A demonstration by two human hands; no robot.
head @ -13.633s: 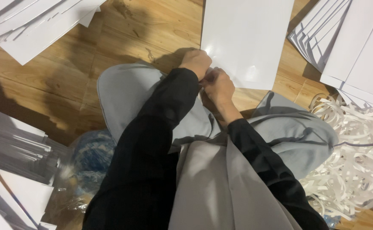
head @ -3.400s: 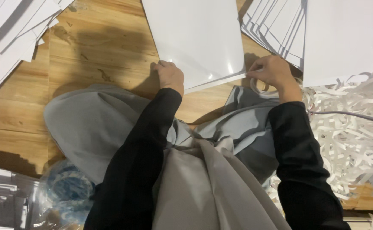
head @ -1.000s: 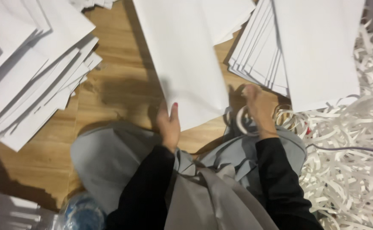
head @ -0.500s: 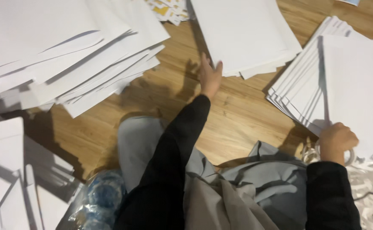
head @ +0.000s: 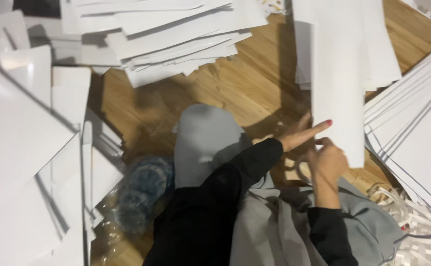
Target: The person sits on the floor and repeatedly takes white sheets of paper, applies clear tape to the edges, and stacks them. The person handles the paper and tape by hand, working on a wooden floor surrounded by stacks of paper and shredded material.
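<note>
At the far left, large white sheets (head: 23, 148) are seen, cut off by the frame edge and overlapping each other, so that their number cannot be told. Below them, near a grey-clad knee (head: 203, 138), a blue object inside clear plastic wrap (head: 141, 192) is lying; it is blurred and cannot be identified. At the top, a fanned pile of white sheets (head: 176, 29) is spread on the wooden floor (head: 245, 83). In the middle, the left hand (head: 301, 134) is stretched out with fingers spread, the forefinger touching the lower edge of a long white folded sheet (head: 338, 88). Just beside it, the right hand (head: 326, 162) is closed at the same sheet's lower corner, apparently pinching it, although the fingertips are hidden. At the right, a stack of white sheets (head: 417, 128) is partly cut off, and white paper strips (head: 417, 231) are lying below.
</note>
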